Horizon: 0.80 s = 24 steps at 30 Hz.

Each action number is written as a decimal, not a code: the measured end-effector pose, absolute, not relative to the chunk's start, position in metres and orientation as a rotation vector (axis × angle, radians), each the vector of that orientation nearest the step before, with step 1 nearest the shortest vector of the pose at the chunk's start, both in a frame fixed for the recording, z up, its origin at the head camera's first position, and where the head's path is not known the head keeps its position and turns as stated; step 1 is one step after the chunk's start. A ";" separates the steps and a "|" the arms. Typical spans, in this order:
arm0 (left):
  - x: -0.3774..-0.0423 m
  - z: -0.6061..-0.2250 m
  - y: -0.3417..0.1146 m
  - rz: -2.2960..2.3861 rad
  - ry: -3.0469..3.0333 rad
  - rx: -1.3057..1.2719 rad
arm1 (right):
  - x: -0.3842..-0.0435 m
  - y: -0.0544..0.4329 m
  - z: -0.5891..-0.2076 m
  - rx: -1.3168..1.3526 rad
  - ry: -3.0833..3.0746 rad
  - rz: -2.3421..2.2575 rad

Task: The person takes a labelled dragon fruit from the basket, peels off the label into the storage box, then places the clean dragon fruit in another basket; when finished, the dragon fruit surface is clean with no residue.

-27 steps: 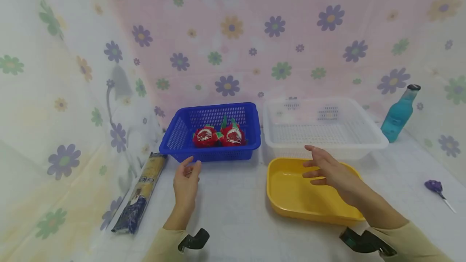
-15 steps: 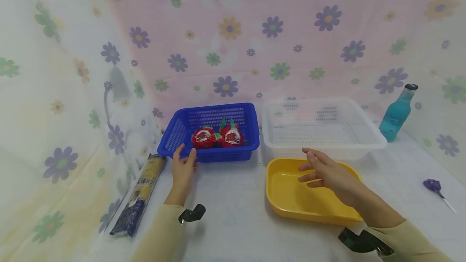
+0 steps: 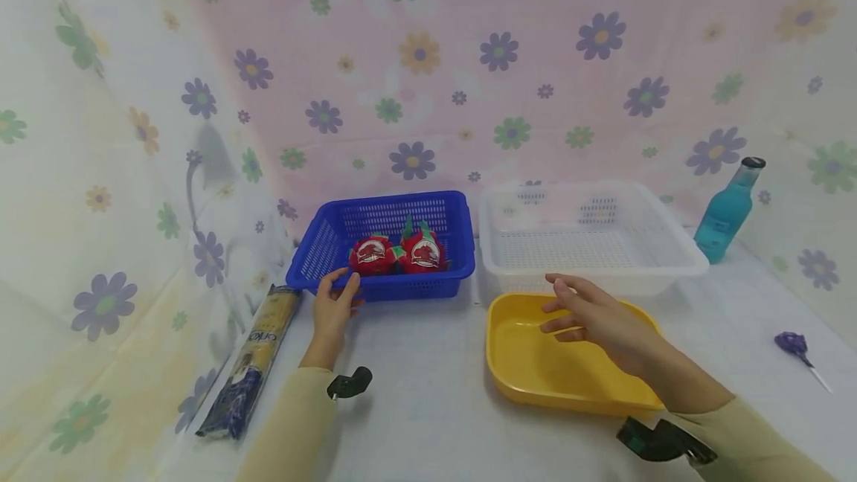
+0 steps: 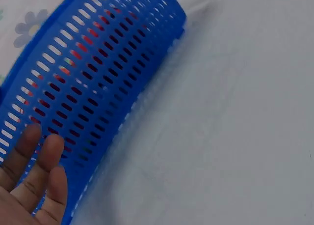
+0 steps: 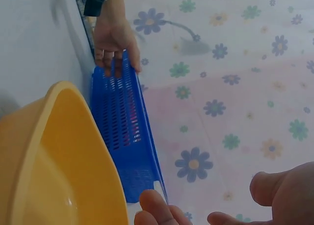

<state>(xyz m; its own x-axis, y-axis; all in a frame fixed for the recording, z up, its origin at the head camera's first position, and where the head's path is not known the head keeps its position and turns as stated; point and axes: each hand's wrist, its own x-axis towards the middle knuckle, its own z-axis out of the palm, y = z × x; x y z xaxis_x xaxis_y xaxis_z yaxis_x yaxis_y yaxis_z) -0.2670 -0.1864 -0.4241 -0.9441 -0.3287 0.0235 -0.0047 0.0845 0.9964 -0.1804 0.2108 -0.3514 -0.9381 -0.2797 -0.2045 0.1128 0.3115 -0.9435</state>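
In the head view, the near left corner of a blue basket (image 3: 408, 289) is met by the left hand (image 3: 331, 318), and two red dragon fruits (image 3: 373, 259) are seen inside, just beyond its fingers. In the right wrist view, the rim is shown between that hand's thumb and fingers; whether it is clasped cannot be told. In the left wrist view, the fruits are reduced to red patches behind the slotted wall, beyond three parted fingers. The right hand (image 3: 596, 318) is held with loose, unladen fingers above a yellow tray (image 3: 518, 378). Beyond them a white basket (image 3: 596, 274) is set; to their right, a blue bottle (image 3: 723, 220) and a purple lollipop (image 3: 792, 344) are shown by the head view alone.
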 end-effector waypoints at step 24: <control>-0.274 -0.441 -0.184 -2.003 -2.101 0.334 | -0.299 0.103 -0.331 -0.341 2.554 -1.363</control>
